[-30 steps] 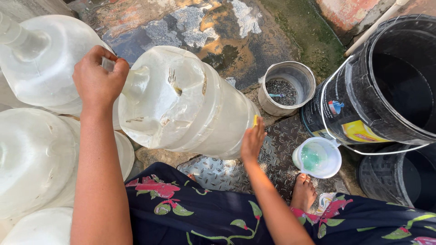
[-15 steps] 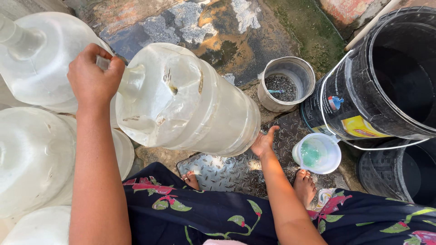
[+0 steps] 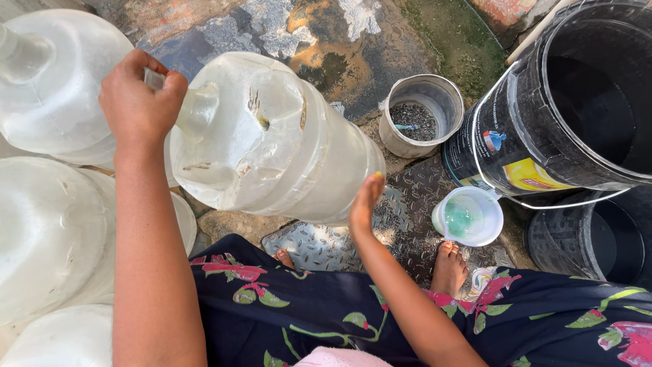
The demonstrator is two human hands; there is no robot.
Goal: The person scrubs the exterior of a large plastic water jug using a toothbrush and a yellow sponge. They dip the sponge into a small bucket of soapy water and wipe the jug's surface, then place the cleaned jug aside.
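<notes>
A large clear plastic water jug (image 3: pixel 272 143) hangs tilted over the ground, its neck pointing left. My left hand (image 3: pixel 139 102) is closed around the neck and cap end. My right hand (image 3: pixel 365 202) lies flat, fingers up, against the jug's lower side near its base. The jug looks empty or nearly so, with scuffed, cloudy walls. Below it lies a patterned metal plate (image 3: pixel 319 245), with my bare right foot (image 3: pixel 449 268) on the plate's right part.
More clear jugs stand at the left: one at the top (image 3: pixel 61 75), one in the middle (image 3: pixel 47 231), one at the bottom (image 3: pixel 61 340). To the right are a steel pot (image 3: pixel 421 112), a small white cup (image 3: pixel 468 216) holding green liquid, and two black buckets (image 3: pixel 543 149) (image 3: pixel 598 238).
My right hand dropped away below the jug's base, then came back up flat against its lower side. The jug has turned slightly while my left hand kept hold of the neck.
</notes>
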